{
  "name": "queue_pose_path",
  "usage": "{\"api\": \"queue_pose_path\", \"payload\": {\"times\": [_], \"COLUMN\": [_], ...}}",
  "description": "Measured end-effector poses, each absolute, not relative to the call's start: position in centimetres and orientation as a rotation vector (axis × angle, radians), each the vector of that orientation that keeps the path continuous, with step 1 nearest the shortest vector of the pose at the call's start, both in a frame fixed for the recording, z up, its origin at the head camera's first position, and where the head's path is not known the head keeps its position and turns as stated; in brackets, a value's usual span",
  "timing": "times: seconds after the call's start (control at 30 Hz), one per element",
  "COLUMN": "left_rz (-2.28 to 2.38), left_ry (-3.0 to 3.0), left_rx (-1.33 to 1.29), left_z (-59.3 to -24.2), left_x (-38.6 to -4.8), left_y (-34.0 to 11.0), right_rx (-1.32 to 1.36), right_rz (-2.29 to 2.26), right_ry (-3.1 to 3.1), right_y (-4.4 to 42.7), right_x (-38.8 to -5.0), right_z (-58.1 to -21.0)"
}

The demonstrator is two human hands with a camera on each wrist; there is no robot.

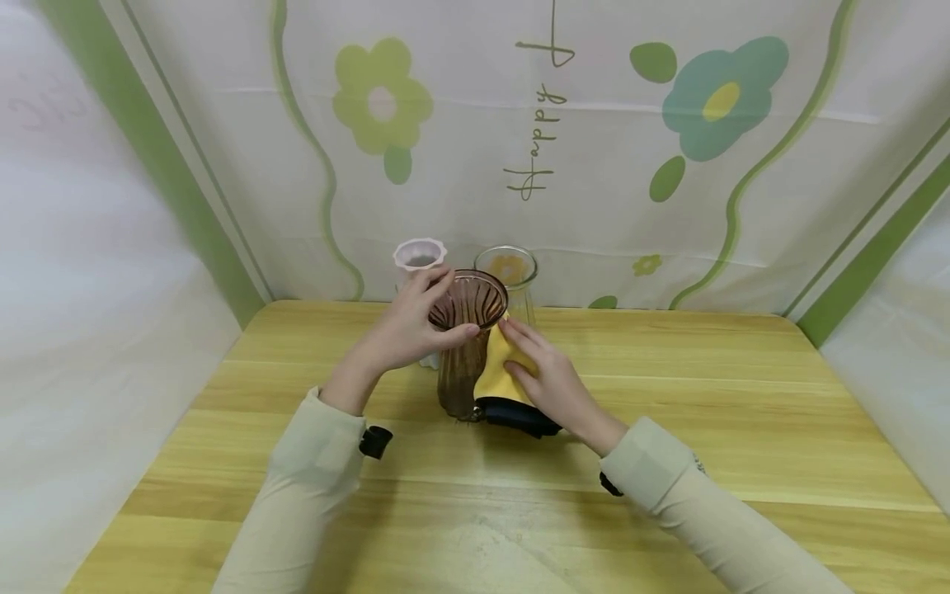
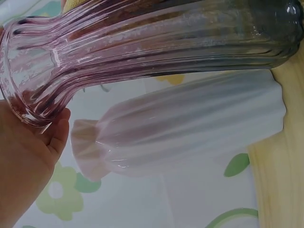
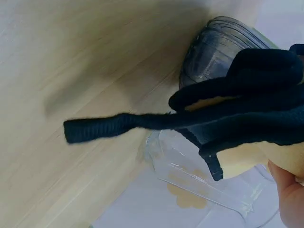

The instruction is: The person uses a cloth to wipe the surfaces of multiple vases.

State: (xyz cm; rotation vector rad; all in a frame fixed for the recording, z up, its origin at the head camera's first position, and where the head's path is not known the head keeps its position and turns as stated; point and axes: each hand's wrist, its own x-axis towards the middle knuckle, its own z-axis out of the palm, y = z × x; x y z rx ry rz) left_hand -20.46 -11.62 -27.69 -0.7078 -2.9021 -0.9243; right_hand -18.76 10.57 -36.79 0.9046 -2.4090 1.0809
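Note:
A ribbed purple-grey glass vase [image 1: 462, 371] stands roughly upright near the middle of the wooden table. My left hand [image 1: 411, 322] holds it by its flared rim, thumb in front and fingers at the far side; in the left wrist view that hand [image 2: 28, 161] is at the vase's neck. With my right hand [image 1: 552, 379] I pinch a yellow cloth [image 1: 496, 367] against the vase's right side. Black trim [image 1: 515, 415] hangs along the cloth's lower edge, and it covers much of the right wrist view. Most of the right hand is out of that view.
Behind the purple vase, a white-pink fluted vase [image 2: 190, 123] stands at the left and a clear glass vase [image 1: 523, 305] at the right. The wooden table [image 1: 705, 396] reaches back to a white curtain [image 1: 460, 198] printed with flowers.

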Motion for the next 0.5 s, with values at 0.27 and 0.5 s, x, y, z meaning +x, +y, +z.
{"api": "queue_pose_path", "payload": {"times": [0.27,0.5], "left_rz": [-0.939,-0.972], "left_ry": [-2.865,-2.873], "left_rx": [-0.808,-0.757], "left_z": [-28.1,-28.4], "left_x": [-20.7,-20.7], "left_y": [-11.7,-11.7], "right_rx": [0.928,0.908], "right_rz": [0.961,0.842], "right_ry": [-2.507,-2.757], "right_y": [11.1,12.1], "right_x": [-18.6,-18.3], "right_z": [-38.0,-40.1]}}
